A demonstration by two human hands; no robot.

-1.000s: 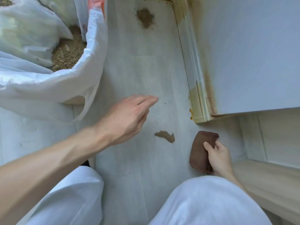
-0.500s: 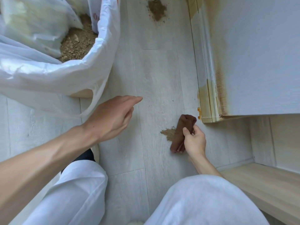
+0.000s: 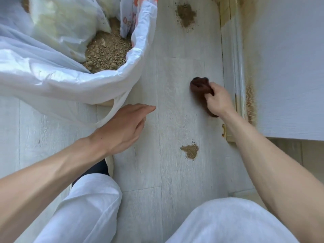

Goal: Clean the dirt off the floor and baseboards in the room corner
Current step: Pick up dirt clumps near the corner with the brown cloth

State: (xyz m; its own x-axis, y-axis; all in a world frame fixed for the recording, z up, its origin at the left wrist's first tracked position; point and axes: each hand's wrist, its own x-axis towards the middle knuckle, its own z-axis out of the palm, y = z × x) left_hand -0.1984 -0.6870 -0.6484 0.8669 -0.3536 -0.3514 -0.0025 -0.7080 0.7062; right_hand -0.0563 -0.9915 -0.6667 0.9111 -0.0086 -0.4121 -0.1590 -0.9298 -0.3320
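Observation:
My right hand (image 3: 217,99) grips a bunched brown cloth (image 3: 199,85) on the pale floor (image 3: 175,172), close to the white baseboard (image 3: 235,71). A small pile of brown dirt (image 3: 191,151) lies on the floor behind the cloth, nearer to me. A larger dirt patch (image 3: 185,14) sits further off by the far corner. The baseboard and the wall (image 3: 287,67) above it carry yellowish-brown stains. My left hand (image 3: 126,127) hovers over the floor with its fingers loosely extended and holds nothing.
A white plastic bag (image 3: 70,85) holding loose soil (image 3: 107,53) and other bags stands at the left, its handle loop near my left hand. My knees in white trousers fill the bottom. A wooden ledge (image 3: 313,169) lies at the right.
My right hand has moved the cloth forward past the small dirt pile, up along the baseboard. My left hand stays about where it was.

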